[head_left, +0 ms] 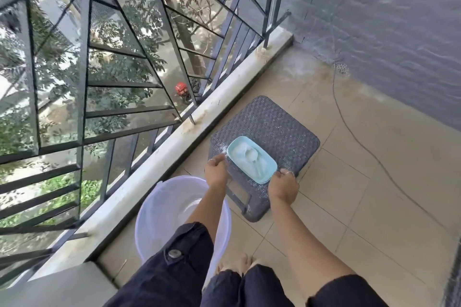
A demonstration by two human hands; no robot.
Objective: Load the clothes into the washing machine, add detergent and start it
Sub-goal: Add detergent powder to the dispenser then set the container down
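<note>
Detergent powder, white, fills the pale blue tub, and I can see a white scoop lying in it, bowl toward the railing, handle running back toward me. The tub sits open on a grey woven-pattern plastic stool, toward the stool's near edge, its long side slanting across the seat.

My left hand is at the tub's left end, fingers curled in against the rim there; a ring shows on one of them. Whether they are truly pinching the rim or just resting against it, I cannot tell from this angle. My right hand is at the near right corner of the tub, fingers bent over and touching that corner, another ring showing. Neither hand is spread flat; both are cupped toward the tub from opposite ends.

Beside the stool, on my left and partly under my left forearm, stands a white plastic bucket on the beige tiled floor. A thin cable trails across the tiles by the grey wall. The dark metal railing runs along the left above a pale ledge, trees and a red scooter far below. Washing machine and clothes are out of my view.
</note>
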